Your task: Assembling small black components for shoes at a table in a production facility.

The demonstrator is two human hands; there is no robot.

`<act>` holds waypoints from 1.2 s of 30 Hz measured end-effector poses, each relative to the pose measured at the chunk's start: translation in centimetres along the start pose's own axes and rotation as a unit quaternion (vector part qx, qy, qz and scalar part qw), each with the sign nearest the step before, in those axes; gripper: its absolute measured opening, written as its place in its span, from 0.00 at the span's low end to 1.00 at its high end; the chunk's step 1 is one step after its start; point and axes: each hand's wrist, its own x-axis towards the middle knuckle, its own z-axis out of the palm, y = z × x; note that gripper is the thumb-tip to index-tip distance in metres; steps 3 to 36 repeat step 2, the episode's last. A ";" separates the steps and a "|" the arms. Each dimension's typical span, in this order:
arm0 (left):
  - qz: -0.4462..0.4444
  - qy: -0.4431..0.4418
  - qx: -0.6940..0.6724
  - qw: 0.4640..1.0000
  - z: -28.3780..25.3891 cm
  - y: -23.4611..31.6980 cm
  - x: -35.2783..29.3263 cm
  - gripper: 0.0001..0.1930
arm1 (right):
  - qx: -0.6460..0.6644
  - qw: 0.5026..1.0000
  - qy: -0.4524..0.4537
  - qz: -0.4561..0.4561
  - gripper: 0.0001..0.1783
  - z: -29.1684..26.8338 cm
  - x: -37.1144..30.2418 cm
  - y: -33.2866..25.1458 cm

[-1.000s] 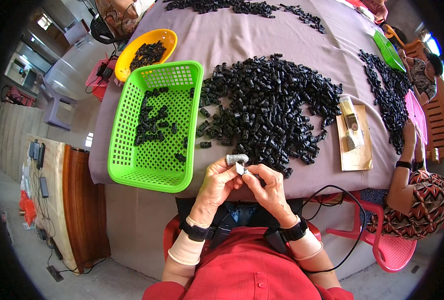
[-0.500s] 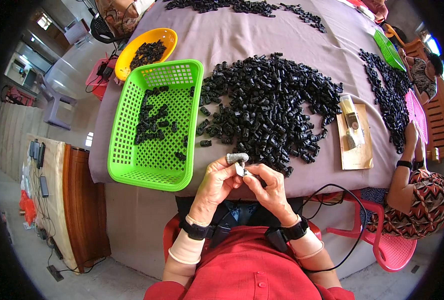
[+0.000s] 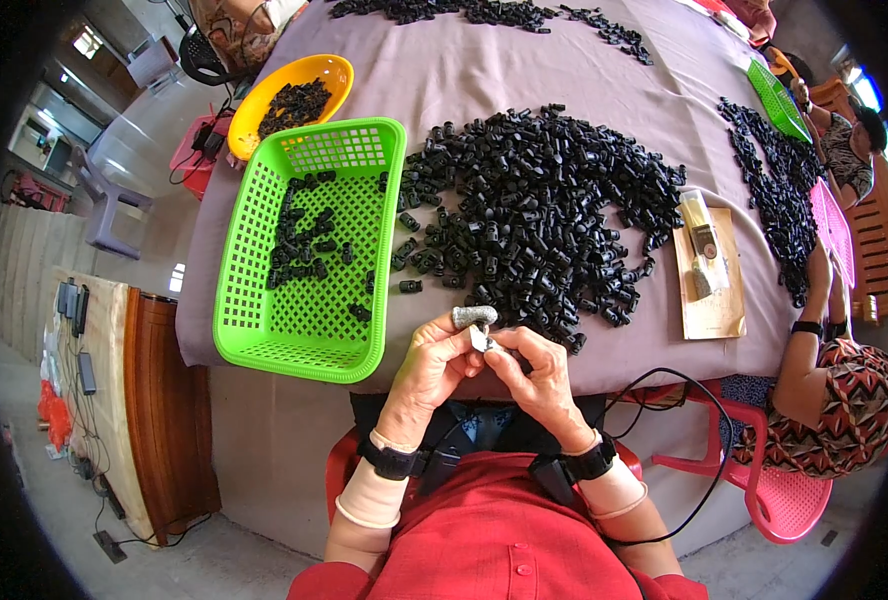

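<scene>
My left hand (image 3: 432, 357) and my right hand (image 3: 539, 378) meet at the table's near edge, fingertips pinched together. A grey knitted-looking cover sits on my left index finger (image 3: 474, 316). Between my left fingertips is a small whitish flat piece (image 3: 480, 338), with a dark bit beside it at my right thumb and forefinger. My right fingers are closed, but what they grip is mostly hidden. Just beyond my hands spreads a large heap of small black cylindrical parts (image 3: 534, 210). Left of them stands a green basket (image 3: 304, 335) with several black parts inside.
Behind the basket, a yellow bowl (image 3: 341, 82) holds small dark pieces. At right lies a brown pad (image 3: 724, 310) with a clear packet (image 3: 704, 240). Another person (image 3: 824, 410) sits at right beside a second black heap (image 3: 774, 200). A black cable (image 3: 729, 430) hangs near my right arm.
Almost nothing differs. My hands keep the same pinch in the same place; the green basket appears shifted very slightly left.
</scene>
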 end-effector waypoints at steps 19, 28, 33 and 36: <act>0.000 0.000 0.007 1.000 -0.1 0.0 0.1 0.14 | -0.005 1.000 0.000 0.005 0.09 0.0 0.0 0.0; 0.000 0.000 0.007 1.000 -0.1 0.0 0.1 0.14 | -0.005 1.000 0.000 0.005 0.09 0.0 0.0 0.0; 0.000 0.000 0.007 1.000 -0.1 0.0 0.1 0.14 | -0.005 1.000 0.000 0.005 0.09 0.0 0.0 0.0; 0.000 0.000 0.007 1.000 -0.1 0.0 0.1 0.14 | -0.005 1.000 0.000 0.005 0.09 0.0 0.0 0.0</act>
